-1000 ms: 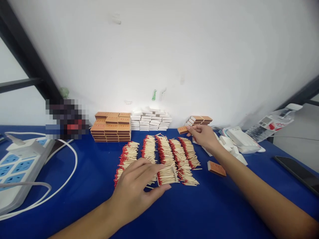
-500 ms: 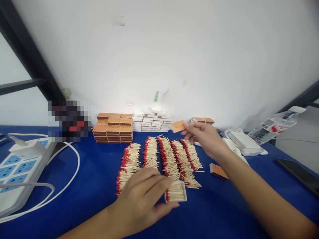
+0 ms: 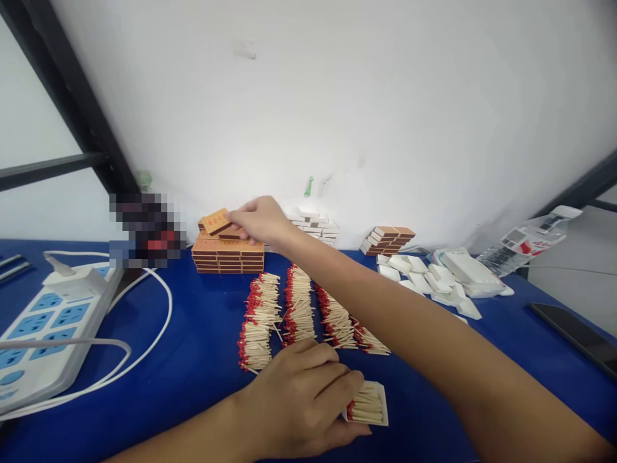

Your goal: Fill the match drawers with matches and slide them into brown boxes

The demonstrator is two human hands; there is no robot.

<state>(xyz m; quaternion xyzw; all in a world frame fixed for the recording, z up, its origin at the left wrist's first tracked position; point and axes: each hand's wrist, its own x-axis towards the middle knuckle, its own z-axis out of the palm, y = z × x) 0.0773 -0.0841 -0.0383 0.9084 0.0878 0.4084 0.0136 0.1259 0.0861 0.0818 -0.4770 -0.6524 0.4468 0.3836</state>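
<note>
Curled around a small white matchbox tray (image 3: 380,405) filled with red-tipped matches is my left hand (image 3: 308,392). The tray sits tilted low in the middle of the view. My right hand (image 3: 258,222) reaches across to the back left and pinches an orange matchbox (image 3: 216,222) by its right end. That box is tilted over the top of a stack of orange matchboxes (image 3: 227,257); whether it touches the stack I cannot tell. Between my hands lie rows of loose matches (image 3: 260,315), red heads to the left, partly hidden by my right forearm.
White trays (image 3: 315,225) are stacked against the wall, and loose ones (image 3: 419,273) lie at the right. A smaller matchbox stack (image 3: 389,238), a plastic bottle (image 3: 525,244) and a phone (image 3: 573,331) are further right. A power strip (image 3: 53,328) with white cables lies left.
My right hand has swung left from mid-table to the orange stack, an orange matchbox in its fingers. My left hand and the filled tray have shifted slightly right and down in view.
</note>
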